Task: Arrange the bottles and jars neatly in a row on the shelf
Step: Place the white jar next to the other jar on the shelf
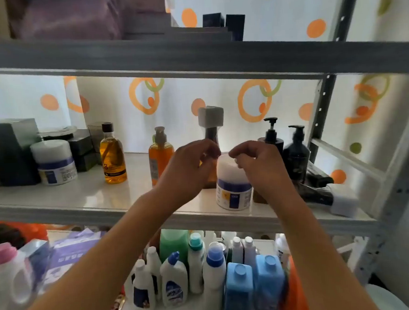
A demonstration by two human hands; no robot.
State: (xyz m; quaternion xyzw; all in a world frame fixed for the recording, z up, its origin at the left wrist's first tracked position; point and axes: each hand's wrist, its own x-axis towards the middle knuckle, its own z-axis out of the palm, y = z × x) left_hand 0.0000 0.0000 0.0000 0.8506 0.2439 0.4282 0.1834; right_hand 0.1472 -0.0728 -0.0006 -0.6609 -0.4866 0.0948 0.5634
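White jar [233, 182] with blue label, near the shelf's [56, 196] front edge, right of centre. Squat, round, smooth plastic, wide flat lid; probably fairly heavy if full, stiff, not fragile, slippery only across the glossy label. Best held around the sides, palms opposed, or by the lid rim from above.

Left hand [189, 166] and right hand [257, 162] poised over the lid, fingers curled and pinched toward each other, fingertips near the lid's top; contact unclear, no firm hold visible on anything.

Directly behind, a tall dark bottle [211, 130] with a square grey cap, partly hidden by the left hand. Left of that, an orange pump bottle [161, 155], translucent, likely light and top-heavy at the pump. Further left, an amber bottle [113, 158] with dark cap, clear and glassy looking, so perhaps breakable. Near the left end, a second jar [55, 163], same make, beside dark boxes [7, 149].

Toward the right end, two black pump bottles [285, 149], upright and close together, glossy; grip at the body, not the pump. At the right front corner, a dark tube [322, 190] lying on its side, soft looking.

Spacing uneven, depth staggered; row not yet formed.
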